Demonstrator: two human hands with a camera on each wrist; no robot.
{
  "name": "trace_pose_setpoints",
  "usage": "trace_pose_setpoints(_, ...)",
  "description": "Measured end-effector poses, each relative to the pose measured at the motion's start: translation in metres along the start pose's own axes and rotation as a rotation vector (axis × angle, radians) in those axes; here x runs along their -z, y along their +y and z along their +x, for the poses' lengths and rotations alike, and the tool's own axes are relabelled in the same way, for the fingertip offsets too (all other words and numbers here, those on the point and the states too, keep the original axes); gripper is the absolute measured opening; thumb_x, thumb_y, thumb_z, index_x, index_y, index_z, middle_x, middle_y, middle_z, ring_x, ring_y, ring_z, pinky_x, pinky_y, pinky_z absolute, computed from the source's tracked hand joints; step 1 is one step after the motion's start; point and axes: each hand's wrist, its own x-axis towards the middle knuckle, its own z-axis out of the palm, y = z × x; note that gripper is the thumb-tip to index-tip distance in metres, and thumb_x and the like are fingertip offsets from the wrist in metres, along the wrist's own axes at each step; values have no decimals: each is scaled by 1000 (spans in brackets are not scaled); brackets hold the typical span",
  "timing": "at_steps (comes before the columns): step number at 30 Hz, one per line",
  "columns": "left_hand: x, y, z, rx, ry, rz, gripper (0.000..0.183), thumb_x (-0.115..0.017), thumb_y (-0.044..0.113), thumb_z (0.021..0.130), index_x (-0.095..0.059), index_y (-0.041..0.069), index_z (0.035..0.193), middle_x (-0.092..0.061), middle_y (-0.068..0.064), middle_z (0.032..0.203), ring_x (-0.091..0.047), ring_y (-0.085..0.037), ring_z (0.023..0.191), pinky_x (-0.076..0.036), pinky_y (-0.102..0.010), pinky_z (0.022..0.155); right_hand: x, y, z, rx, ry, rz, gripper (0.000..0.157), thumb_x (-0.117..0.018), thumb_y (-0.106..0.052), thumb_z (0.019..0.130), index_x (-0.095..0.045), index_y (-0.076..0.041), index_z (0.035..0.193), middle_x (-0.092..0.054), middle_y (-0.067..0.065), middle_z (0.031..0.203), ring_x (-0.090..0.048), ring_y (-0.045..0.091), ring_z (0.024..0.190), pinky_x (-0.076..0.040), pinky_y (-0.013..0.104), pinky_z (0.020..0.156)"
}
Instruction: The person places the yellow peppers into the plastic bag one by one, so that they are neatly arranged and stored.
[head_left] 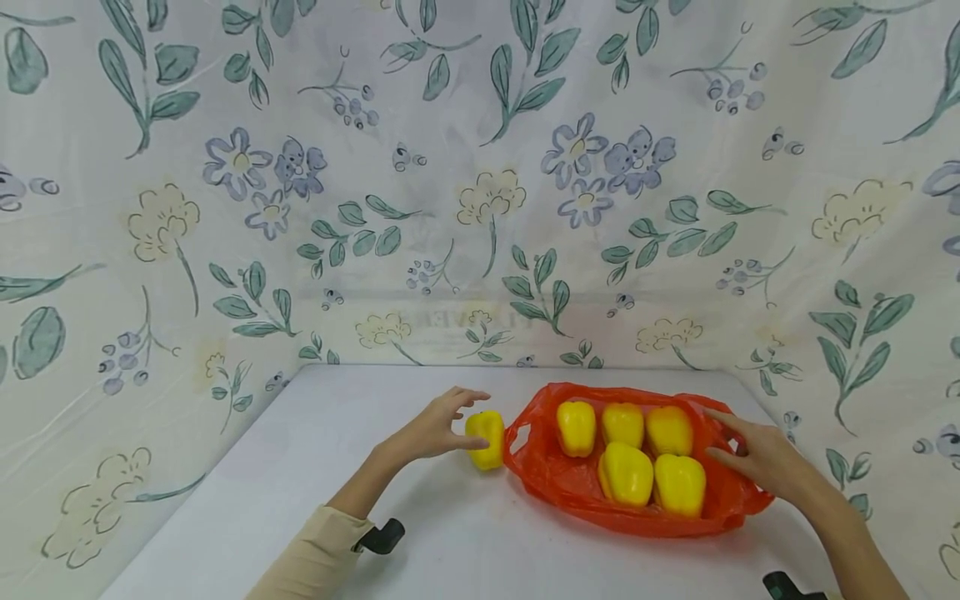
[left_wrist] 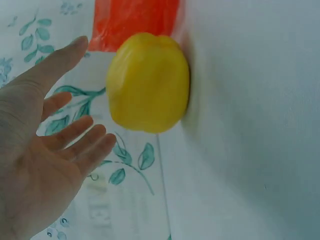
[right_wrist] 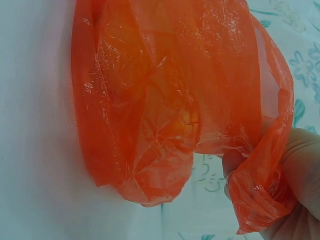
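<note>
A yellow bell pepper (head_left: 491,428) sits on the table left of a red plastic bag (head_left: 558,492). My left hand (head_left: 431,427) hovers at its left side, thumb and fingers spread around it in the head view. In the left wrist view a gap shows between the fingers and the pepper (left_wrist: 149,85). Several more yellow bell peppers (head_left: 628,475) lie inside the opened bag. At the bag's right end my right hand (head_left: 768,458) grips its handle; in the right wrist view the crumpled plastic (right_wrist: 262,200) is pinched between thumb and fingers.
A white table (head_left: 337,442) carries the bag and the pepper. Floral fabric (head_left: 480,183) hangs behind and along both sides. Dark wrist devices (head_left: 382,536) show at both forearms.
</note>
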Motion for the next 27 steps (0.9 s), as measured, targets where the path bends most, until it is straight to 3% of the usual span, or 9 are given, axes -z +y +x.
trace_pose_setpoints(15,-13,-34,6,37,-151,-82,88,-84,35,76,-37,18,149,-47,-7,146,-49,-28,128,-48,-49,103,0,3,0,36,27,-8,64,-74,-23,87,-48,0,140,-62,7,92,-51,8,64,-52,17,54)
trace_pose_setpoints(27,-20,-44,10,54,-161,-125,92,-86,32,75,-35,16,150,-47,-4,146,-50,-30,126,-49,-48,103,-1,3,-1,40,36,-2,64,-74,-22,86,-48,1,140,-63,7,91,-52,7,63,-52,16,54)
